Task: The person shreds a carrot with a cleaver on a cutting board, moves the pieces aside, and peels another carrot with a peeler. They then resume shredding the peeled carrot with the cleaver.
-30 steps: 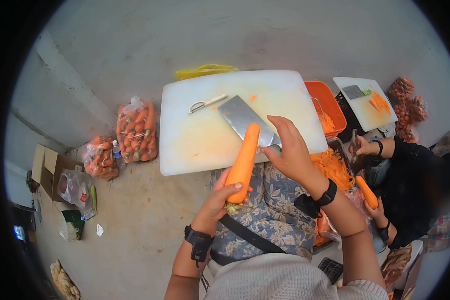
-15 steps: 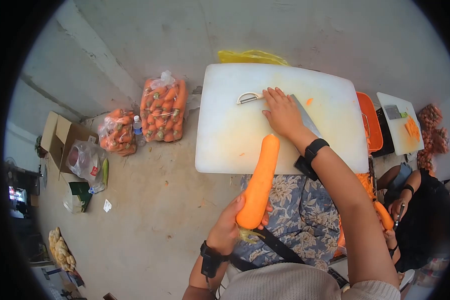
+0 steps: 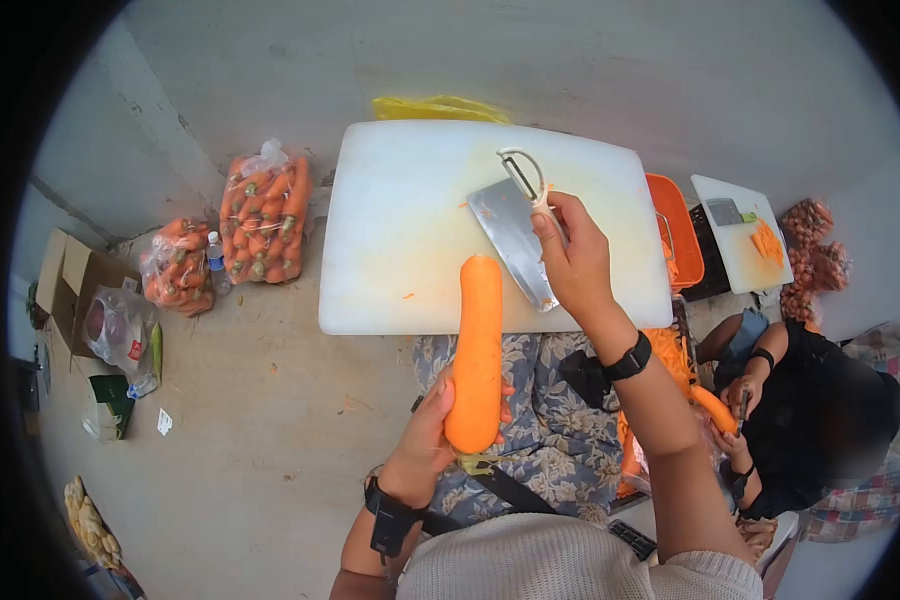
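Note:
A large orange carrot is upright in view, its narrow end over the near edge of the white cutting board. My left hand wraps round its thick lower end, where pale green stem bits show below. My right hand is closed on the white handle of a peeler, held above the board with its blade end pointing away from me. Under the peeler and right hand lies a cleaver with a broad metal blade. Small orange scraps lie on the board.
Bagged carrots stand on the floor at left, near a cardboard box. An orange bin sits right of the board. Further right, a co-worker holds a carrot near another cutting board.
My right hand has picked the peeler up off the board and lifted it, uncovering more of the cleaver. The carrot has turned more upright in my left hand. The whole view has shifted.

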{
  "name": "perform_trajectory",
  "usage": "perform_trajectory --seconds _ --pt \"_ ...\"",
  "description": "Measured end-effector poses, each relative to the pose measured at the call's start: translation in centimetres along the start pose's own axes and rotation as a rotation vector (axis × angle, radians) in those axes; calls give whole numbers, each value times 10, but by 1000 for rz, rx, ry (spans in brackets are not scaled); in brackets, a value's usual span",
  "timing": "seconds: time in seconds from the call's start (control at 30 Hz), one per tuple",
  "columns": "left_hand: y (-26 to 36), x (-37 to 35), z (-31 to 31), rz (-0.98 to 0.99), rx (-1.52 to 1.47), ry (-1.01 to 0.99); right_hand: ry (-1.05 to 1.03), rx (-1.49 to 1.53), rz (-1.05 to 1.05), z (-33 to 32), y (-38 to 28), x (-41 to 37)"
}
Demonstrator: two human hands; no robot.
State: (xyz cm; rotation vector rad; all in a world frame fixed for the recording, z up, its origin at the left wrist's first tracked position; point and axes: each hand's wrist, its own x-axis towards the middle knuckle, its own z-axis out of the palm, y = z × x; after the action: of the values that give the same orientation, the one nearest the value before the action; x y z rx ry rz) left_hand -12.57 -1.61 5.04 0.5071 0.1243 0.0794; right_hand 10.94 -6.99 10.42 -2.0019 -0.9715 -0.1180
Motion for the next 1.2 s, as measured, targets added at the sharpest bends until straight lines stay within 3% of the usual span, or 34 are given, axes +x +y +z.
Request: perform_trajectory --seconds 0.1,0.27,0.47,0.63,0.67,0.7,0.77,0.9,0.97,1.03,1.1,1.17,1.2 --pt "-12 17 13 -43 -53 4 79 274 222 -71 5 -69" --pt "-66 71 59 -380 77 -34 93 -137 185 -157 2 -195" --pt "-168 115 91 -718 130 -86 213 -250 413 -188 -2 -271" --pt "-193 121 44 -824 207 -63 355 -214 498 -174 45 -281" --pt "-190 121 39 -847 108 -48 380 64 636 -168 61 -282" --pt "-188 120 35 -859 2 -32 365 80 636 -164 78 -281" --pt "-187 122 25 -840 -68 -55 421 385 757 -158 116 -267" --pt "-186 123 25 -838 -142 -15 459 156 570 -172 184 -226" --pt "-185 125 27 -825 -111 -28 351 -467 189 -199 188 -191" --pt "-186 119 30 -831 -80 -37 194 -646 103 -225 181 -164" --pt "-183 122 33 -833 -85 4 170 -656 78 -235 176 -158" --pt "-183 124 35 -799 -113 9 138 -214 459 -229 145 -172" --pt "-185 123 35 -780 -140 24 76 -168 436 -220 126 -185"
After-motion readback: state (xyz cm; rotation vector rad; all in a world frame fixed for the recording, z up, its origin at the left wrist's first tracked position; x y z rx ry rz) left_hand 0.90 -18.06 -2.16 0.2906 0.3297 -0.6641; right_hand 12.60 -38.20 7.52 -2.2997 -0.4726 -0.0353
